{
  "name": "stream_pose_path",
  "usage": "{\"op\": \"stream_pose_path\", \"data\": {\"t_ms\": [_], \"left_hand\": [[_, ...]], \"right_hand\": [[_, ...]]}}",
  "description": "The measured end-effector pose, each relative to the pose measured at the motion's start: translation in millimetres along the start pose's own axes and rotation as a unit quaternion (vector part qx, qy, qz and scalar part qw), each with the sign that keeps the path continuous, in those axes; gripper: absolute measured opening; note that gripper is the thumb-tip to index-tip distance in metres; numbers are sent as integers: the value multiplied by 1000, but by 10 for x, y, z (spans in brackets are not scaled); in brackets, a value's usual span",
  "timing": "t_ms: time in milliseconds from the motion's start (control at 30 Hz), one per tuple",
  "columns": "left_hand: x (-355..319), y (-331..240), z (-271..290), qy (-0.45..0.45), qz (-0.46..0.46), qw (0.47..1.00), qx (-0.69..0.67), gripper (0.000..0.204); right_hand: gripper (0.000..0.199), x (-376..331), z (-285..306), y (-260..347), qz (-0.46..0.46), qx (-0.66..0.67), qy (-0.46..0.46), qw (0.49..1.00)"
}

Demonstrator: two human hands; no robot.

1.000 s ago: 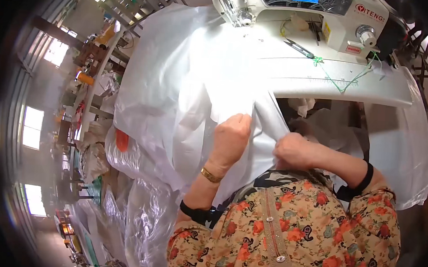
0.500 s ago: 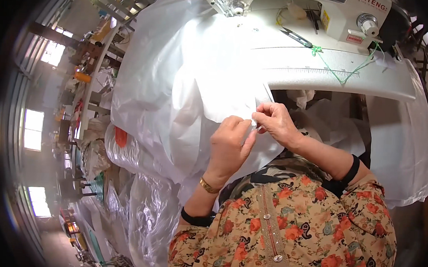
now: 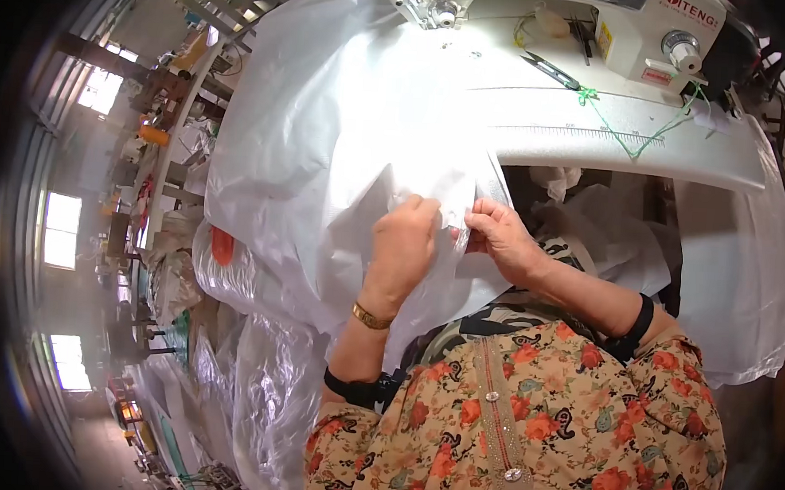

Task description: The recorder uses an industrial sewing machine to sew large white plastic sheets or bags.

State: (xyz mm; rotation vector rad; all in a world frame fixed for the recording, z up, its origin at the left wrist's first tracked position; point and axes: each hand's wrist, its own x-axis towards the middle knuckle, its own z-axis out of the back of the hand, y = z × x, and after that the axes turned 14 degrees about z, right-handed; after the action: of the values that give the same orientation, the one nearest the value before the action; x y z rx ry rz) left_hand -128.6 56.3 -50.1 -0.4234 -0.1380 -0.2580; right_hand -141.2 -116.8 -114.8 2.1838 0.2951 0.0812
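White sheet material (image 3: 283, 124), thin and slightly shiny, spreads over the sewing machine table and hangs down toward my lap. My left hand (image 3: 404, 246) is closed on a fold of it, knuckles up, and its fingertips are partly hidden. Just to the right, my right hand (image 3: 502, 237) pinches the sheet's edge between thumb and fingers. A short stretch of the sheet lies between the two hands. Beyond them, the sewing machine's needle area (image 3: 442, 15) is brightly lit.
Thread snips (image 3: 552, 71) lie on the machine bed, with a green cord (image 3: 628, 151) looped near its front edge. Crumpled clear plastic (image 3: 278, 399) hangs at the left. More white sheets (image 3: 733, 272) hang on the right. A cluttered shelf (image 3: 171, 154) stands at far left.
My left hand has moved left and slightly up, away from the right hand, turning knuckles up. The sheet between them has lifted into folds. The right hand has barely moved.
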Motion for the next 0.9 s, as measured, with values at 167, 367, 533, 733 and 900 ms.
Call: {"op": "stream_pose_path", "data": {"t_ms": [167, 367, 533, 733, 900], "left_hand": [[64, -158, -104, 90, 151, 909, -377, 17], [169, -223, -210, 191, 285, 788, -511, 12], [168, -215, -297, 183, 295, 758, -552, 16], [126, -174, -346, 147, 266, 802, -514, 18], [53, -173, -413, 165, 260, 823, -477, 18]], "right_hand": [[15, -45, -5, -10, 73, -42, 24, 996], [21, -107, -18, 26, 144, -106, 29, 984], [21, -121, -81, 47, 133, -159, 14, 978], [18, -219, 71, 375, 255, -422, 27, 870], [21, -308, 262, 404, 272, -553, -90, 782]]}}
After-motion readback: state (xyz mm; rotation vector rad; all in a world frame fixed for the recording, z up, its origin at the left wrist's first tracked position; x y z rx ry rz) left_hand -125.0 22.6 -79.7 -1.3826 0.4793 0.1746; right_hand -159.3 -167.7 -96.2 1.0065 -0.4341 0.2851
